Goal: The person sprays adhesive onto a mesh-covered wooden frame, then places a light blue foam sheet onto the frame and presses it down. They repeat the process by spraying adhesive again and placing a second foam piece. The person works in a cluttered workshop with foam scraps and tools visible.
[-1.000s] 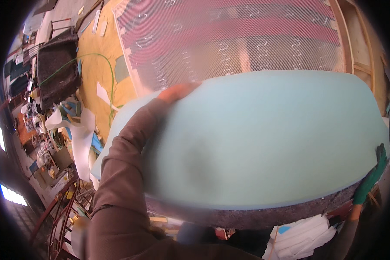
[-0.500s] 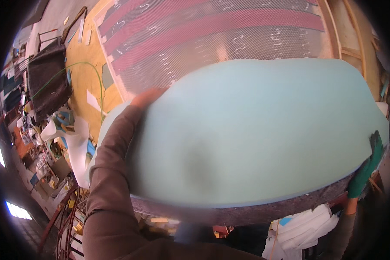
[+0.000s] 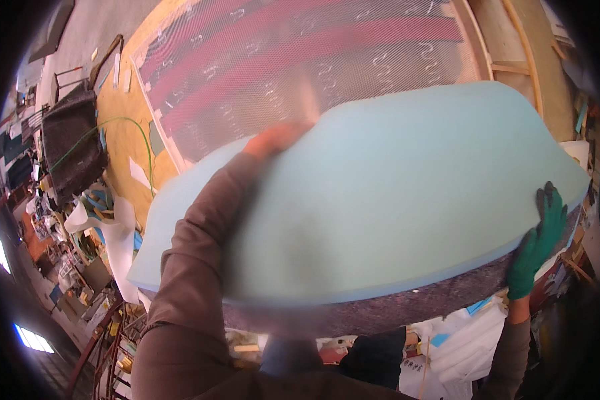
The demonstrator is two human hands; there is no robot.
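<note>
even pressure best aligns blue foam [image 3: 413, 187] with the dark base's [image 3: 393, 308] near edge, right hand [image 3: 540, 243] open, left hand's [image 3: 277, 139] grip unclear.

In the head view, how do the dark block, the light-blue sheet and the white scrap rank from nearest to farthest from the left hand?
From the left hand:
1. Light-blue sheet, right at the hand.
2. White scrap, off to the left.
3. Dark block, farther left.

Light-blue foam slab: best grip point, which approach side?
I'd grip the light-blue foam slab by its near edge, coming from the near side: its thickness shows there as a narrow exposed rim, whereas the broad, smooth top offers little to pinch.
</note>
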